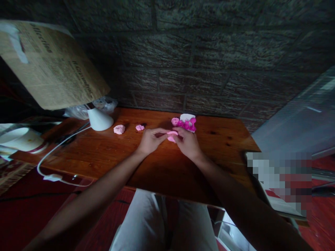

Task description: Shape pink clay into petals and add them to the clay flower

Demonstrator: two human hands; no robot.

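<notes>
- The left hand (151, 142) has fingers gripping a pink piece (172, 137).
- The right hand's (188, 143) fingers grip its right side.
- A lamp (62, 71) stands leftward.

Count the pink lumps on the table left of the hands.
2: larger lump beside the lamp base, smaller lump nearer the left hand.

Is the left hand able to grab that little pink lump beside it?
Probably yes: the little pink lump sits on the table just beside the left hand, and nothing shows between them. But that hand is pinching the pink piece, so it would likely need to let go first.
</notes>
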